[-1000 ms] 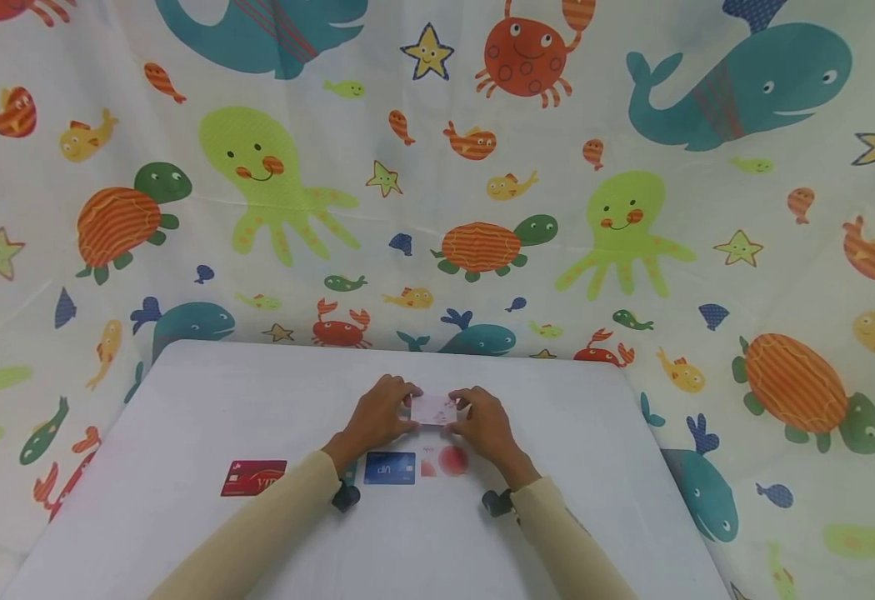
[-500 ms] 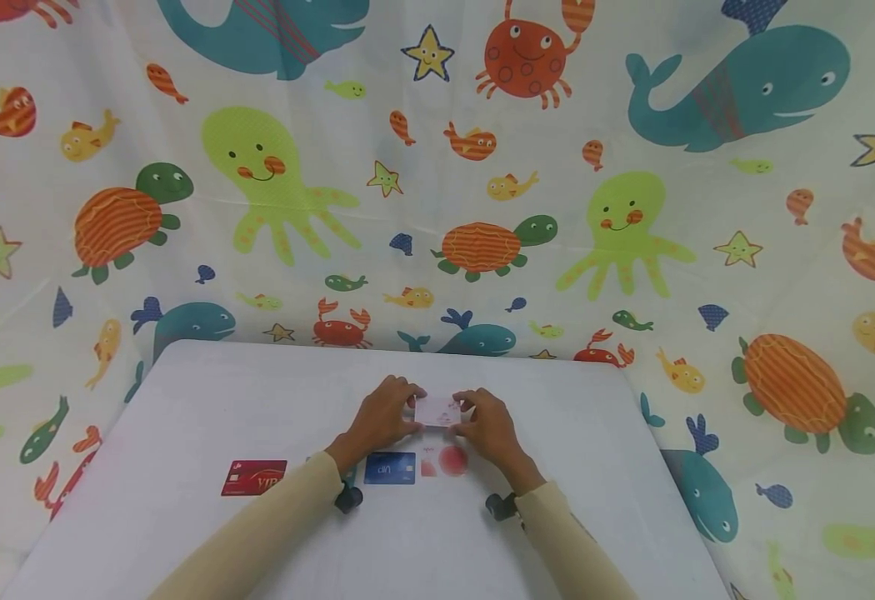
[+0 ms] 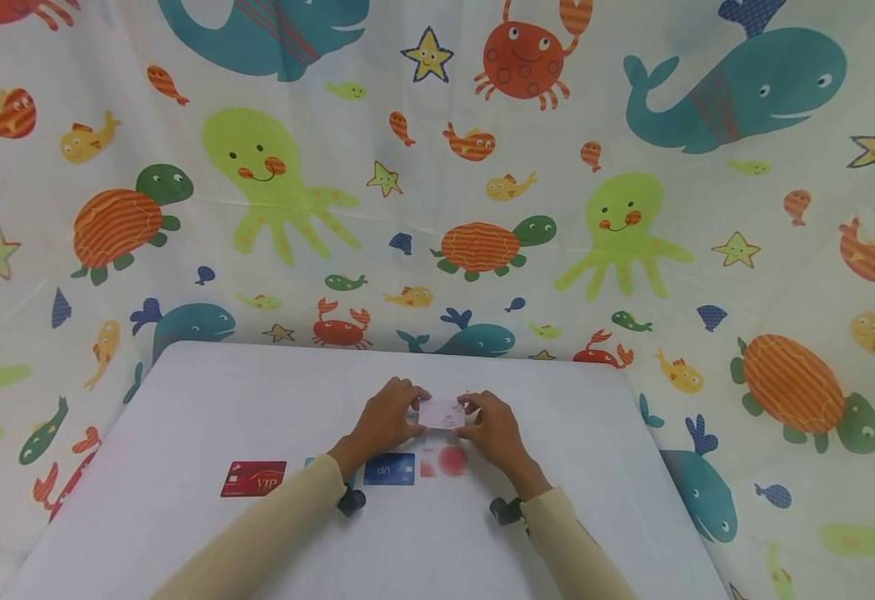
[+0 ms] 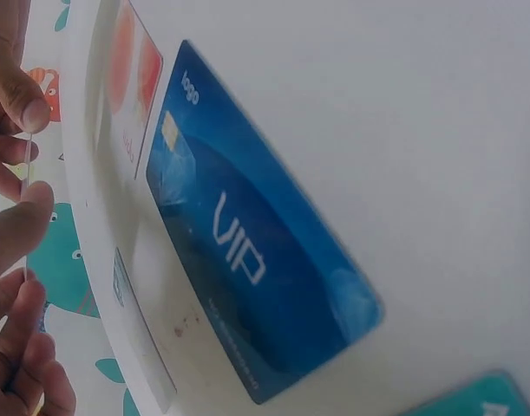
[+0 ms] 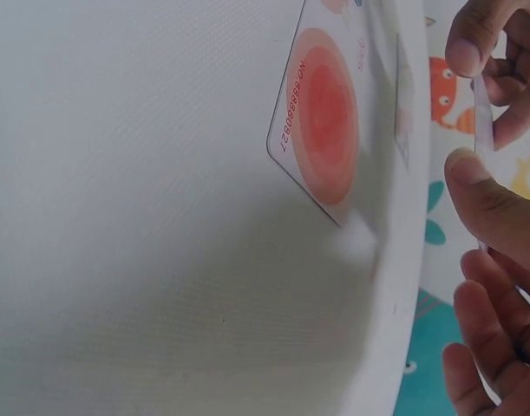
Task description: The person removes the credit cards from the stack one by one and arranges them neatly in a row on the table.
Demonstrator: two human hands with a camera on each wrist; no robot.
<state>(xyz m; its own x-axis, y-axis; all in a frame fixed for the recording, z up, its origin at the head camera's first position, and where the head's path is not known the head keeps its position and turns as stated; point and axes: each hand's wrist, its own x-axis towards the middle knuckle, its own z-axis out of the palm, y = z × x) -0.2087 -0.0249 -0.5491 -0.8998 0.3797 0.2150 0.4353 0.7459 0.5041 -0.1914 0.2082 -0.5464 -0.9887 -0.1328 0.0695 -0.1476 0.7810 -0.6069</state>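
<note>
Both hands hold one pale pinkish-white card (image 3: 442,414) above the back half of the table. My left hand (image 3: 383,421) pinches its left edge between thumb and fingers, and my right hand (image 3: 494,429) pinches its right edge. In the left wrist view the held card (image 4: 28,165) appears almost edge-on, as a thin line. On the table below lie a blue VIP card (image 3: 389,469) and a white card with a red circle (image 3: 452,462). A teal card (image 4: 486,399) is mostly covered by the left forearm in the head view.
A red VIP card (image 3: 253,479) lies further left on the white table (image 3: 182,400). Beyond the blue card, the left wrist view shows another pale card (image 4: 145,334) lying flat. Behind the table hangs a curtain (image 3: 422,208) printed with sea animals.
Both hands have shifted slightly to the right with the pale card between them. The cards on the table stay where they were.
</note>
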